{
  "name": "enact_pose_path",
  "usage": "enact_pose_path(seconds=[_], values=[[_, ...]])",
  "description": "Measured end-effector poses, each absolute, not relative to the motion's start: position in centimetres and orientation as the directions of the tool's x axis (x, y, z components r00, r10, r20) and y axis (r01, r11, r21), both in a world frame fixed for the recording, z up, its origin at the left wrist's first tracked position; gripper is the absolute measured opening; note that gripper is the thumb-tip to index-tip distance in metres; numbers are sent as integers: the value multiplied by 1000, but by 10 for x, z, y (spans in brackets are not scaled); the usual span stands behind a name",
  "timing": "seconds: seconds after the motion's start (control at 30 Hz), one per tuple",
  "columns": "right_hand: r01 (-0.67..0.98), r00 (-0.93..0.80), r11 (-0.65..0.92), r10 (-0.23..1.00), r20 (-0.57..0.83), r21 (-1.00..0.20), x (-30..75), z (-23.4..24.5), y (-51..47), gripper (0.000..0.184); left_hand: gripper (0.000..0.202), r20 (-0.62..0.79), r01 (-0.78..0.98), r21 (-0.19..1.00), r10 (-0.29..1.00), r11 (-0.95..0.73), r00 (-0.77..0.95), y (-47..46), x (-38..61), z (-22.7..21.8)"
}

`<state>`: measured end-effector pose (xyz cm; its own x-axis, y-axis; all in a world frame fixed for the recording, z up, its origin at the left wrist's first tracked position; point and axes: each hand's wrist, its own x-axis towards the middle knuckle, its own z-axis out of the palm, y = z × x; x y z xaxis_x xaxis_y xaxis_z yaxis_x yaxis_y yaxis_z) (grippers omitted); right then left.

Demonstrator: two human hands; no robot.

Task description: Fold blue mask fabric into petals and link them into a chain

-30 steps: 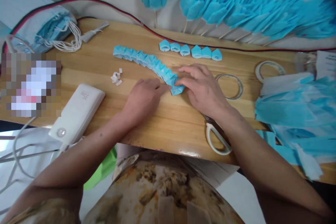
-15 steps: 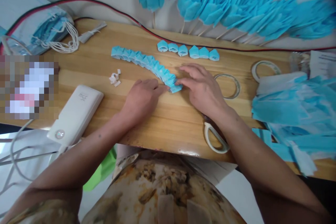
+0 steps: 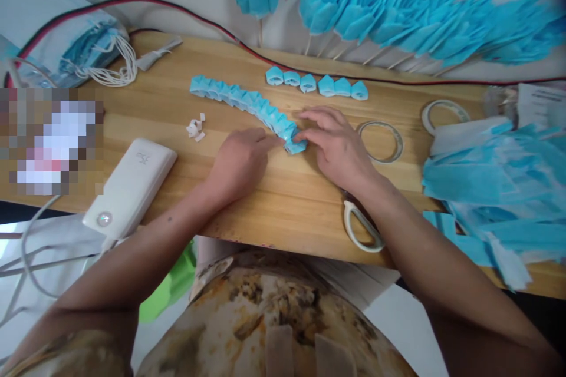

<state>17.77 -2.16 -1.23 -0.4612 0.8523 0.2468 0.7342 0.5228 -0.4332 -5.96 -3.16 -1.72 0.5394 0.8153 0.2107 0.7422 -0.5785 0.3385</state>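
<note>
Blue folded chain (image 3: 241, 100), curving across the counter (image 3: 287, 206), has its near end pinched between the pressed-together fingers of the left hand (image 3: 239, 162) and right hand (image 3: 340, 150), with a tape ring (image 3: 381, 141) just right of that end.

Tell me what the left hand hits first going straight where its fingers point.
Probably the end of the blue folded chain, at the fingertips of the left hand; the right hand lies just beyond.

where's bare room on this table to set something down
Bare wood between the power bank and the left hand, and along the near edge up to the scissors. Crowded: tape rings and blue paper pile at right.
</note>
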Motion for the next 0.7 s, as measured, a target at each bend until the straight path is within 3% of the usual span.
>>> enact_pose_path(seconds=[0.13, 0.5, 0.7], values=[[741, -475, 538, 843, 254, -401, 179, -14, -20, 46, 43, 239, 736, 421, 847, -530, 474, -33, -61, -17], [777, -459, 518, 855, 243, -357, 175, -15, -20, 42, 40, 122, 763, 216, 792, -610, 598, -29, -53, -13], [730, -382, 568, 801, 462, -381, 196, 23, -25, 44, 43, 185, 760, 183, 781, -623, 596, -29, -55, -21]])
